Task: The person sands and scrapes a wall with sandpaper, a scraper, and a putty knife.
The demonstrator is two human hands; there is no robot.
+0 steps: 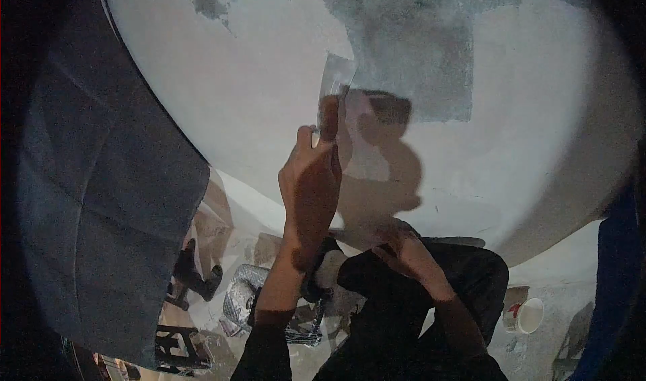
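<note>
My left hand [311, 179] is raised in front of the curved white wall surface [262, 71], closed on a putty knife [336, 75]. One finger lies along the flat metal blade, whose end meets the wall beside a grey patch [431, 58]. Lower down, my right hand [407, 252] rests near my dark-trousered knee [464, 266], close to the wall's bottom edge. Its fingers look loosely apart with nothing visible in them, though they are in shadow. Shadows of my hand and the tool fall on the wall.
A dark grey cloth panel [101, 179] hangs on the left. At lower right a white bucket [528, 315] stands on the floor. Below my left arm lies a plastic-wrapped item [245, 293], with a black crate-like object [182, 347] further left. Something blue [616, 280] borders the right side.
</note>
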